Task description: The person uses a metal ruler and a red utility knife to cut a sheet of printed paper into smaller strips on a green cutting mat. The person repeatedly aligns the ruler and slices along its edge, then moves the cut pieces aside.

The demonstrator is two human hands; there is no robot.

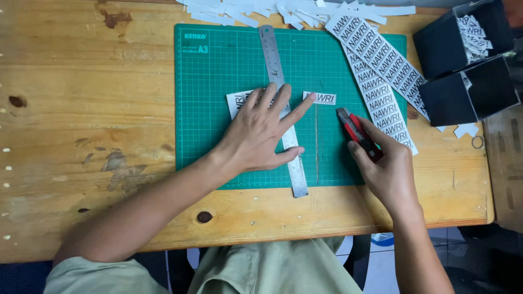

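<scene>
My left hand lies flat on a steel ruler that runs down a green cutting mat. Its fingers spread over a white printed paper strip under the ruler, and the index fingertip touches a small cut label to the right of the ruler. My right hand grips a red and black utility knife, blade end pointing up-left, just right of the ruler on the mat.
Two long printed label strips lie diagonally over the mat's right side. Paper offcuts pile at the table's far edge. Two black boxes with cut labels stand at the right. The wooden table spreads left.
</scene>
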